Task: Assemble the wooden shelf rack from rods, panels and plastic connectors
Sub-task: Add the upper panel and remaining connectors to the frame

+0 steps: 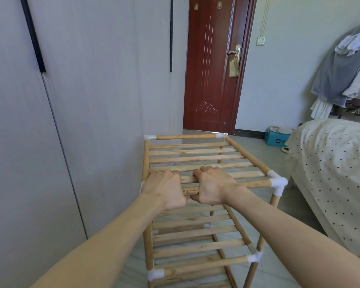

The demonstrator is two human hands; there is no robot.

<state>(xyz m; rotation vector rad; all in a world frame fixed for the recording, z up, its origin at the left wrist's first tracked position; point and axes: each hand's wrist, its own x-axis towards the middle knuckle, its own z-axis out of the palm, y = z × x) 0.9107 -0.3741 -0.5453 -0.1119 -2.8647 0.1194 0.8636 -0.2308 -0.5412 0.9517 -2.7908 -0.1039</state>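
While the wooden shelf rack [197, 204] is stood upright on the tiled floor [279, 267], right beside the grey wardrobe [71, 121], its near top rod [256, 183] is gripped by both hands. The left hand [164, 189] and right hand [213, 187] are set almost knuckle to knuckle, fingers [208, 169] curled tight over the rod and thumbs tucked under it, so nothing of an open palm is shown. Just past the fingertips, a top shelf of pale slats [195, 151] is laid crosswise. White plastic connectors [277, 182] are seen at the corners, one just off to the right of the right hand. Below the wrists, two more slatted tiers are stacked, held by round light-wood posts. Grain and a few darker streaks are visible on the wood. A polka-dot bed [330, 163] is near on the right, and a red door [214, 65] is well beyond the fingers.
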